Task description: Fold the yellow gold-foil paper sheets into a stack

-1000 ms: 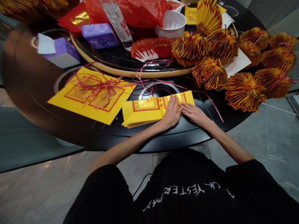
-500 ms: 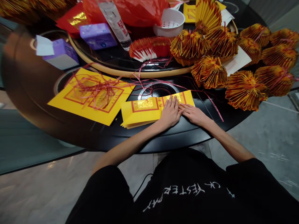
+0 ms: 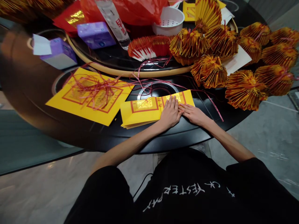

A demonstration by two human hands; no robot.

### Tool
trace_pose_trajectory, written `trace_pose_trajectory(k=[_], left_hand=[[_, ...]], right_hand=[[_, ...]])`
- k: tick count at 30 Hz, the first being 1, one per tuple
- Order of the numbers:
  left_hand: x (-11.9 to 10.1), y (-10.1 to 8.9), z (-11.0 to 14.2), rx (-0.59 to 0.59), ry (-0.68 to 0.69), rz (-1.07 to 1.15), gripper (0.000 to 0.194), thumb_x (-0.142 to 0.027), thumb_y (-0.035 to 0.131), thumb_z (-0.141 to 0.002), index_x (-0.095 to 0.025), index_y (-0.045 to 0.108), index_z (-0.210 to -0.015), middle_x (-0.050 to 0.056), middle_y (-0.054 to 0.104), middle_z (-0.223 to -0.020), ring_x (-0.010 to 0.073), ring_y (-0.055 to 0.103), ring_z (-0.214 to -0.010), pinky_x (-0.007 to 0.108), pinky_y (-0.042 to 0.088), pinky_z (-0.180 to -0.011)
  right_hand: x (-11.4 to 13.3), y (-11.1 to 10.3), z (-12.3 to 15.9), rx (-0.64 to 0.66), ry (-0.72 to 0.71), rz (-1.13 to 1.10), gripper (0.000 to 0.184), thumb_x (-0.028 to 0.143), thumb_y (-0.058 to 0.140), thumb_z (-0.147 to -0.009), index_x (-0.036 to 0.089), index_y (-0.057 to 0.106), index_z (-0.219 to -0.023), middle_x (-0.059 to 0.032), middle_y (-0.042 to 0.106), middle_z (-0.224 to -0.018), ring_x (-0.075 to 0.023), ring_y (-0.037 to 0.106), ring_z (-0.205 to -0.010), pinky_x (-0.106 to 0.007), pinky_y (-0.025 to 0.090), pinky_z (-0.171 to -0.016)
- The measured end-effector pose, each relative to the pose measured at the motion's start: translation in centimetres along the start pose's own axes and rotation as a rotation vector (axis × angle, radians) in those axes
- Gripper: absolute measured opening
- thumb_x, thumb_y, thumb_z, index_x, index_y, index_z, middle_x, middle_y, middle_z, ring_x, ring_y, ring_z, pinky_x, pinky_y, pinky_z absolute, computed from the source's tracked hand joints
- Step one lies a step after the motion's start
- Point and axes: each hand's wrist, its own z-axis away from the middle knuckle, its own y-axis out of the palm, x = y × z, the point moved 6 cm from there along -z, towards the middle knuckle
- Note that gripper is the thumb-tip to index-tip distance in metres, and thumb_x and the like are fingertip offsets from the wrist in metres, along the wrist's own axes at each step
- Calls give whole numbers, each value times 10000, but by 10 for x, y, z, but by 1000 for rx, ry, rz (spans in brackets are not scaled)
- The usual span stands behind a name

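Head view: pressing flat on a folded stack of yellow joss paper (image 3: 142,112) near the front edge of the black round table (image 3: 187,140), left hand (image 3: 170,114) and right hand (image 3: 193,114) both open, fingertips nearly meeting, gripping nothing.

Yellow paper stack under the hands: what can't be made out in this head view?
Head view:
- Middle of the yellow paper stack: hidden by the left hand and right hand.
- Its sheet count: edges too small.
- Top of the plastic bottle: cut off by the top edge.
- Red plastic bag: cut off by the top edge.
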Motion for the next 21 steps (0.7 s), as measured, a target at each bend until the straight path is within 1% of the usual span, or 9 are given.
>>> trace_pose_trajectory(k=[4, 9, 12, 16, 19, 21], left_hand=[[1, 1, 0, 16, -16, -4, 776, -506, 320, -1073, 67, 350, -1595, 300, 256, -1709, 385, 172, -1637, 572, 203, -1321], [0, -1, 0, -16, -35, 19, 774, -536, 321, -1074, 10, 331, -1623, 272, 259, -1719, 358, 155, -1646, 577, 186, -1323], [1, -1, -2, -4, -52, 34, 769, -531, 331, -1076, 22, 353, -1610, 277, 271, -1714, 368, 188, -1637, 570, 201, -1322], [9, -6, -8, 14, -51, 76, 679, -449, 311, -1091, 17, 428, -1570, 263, 332, -1695, 363, 257, -1619, 558, 244, -1314], [23, -11, -15, 16, -13, 127, 597, -368, 303, -1089, -23, 482, -1541, 229, 403, -1673, 331, 323, -1599, 521, 284, -1309], [29, -13, -17, 11, 32, 138, 546, -310, 322, -1075, -66, 510, -1525, 203, 442, -1658, 314, 352, -1587, 520, 308, -1299]], right_hand=[[1, -2, -1, 0, 0, 4, 518, 44, 421, -991, 106, 620, -1464, -143, 507, -1590, -241, 410, -1548, -503, 401, -1275], [1, -3, 0, 13, 6, 7, 526, 36, 434, -977, 98, 617, -1467, -141, 520, -1582, -252, 417, -1544, -504, 403, -1273], [0, -2, 0, 30, 13, 7, 559, 23, 433, -963, 110, 596, -1491, -137, 511, -1591, -249, 415, -1546, -510, 402, -1272], [0, -2, -1, 52, 6, 13, 606, 11, 463, -933, 90, 547, -1528, -160, 515, -1587, -260, 428, -1540, -515, 408, -1266], [-1, -2, 0, 41, -12, 16, 617, 5, 459, -934, 97, 530, -1540, -155, 488, -1607, -258, 421, -1545, -521, 410, -1263], [-1, -2, 0, 34, -19, 16, 612, -3, 447, -938, 106, 539, -1533, -150, 475, -1615, -260, 424, -1542, -531, 408, -1262]])
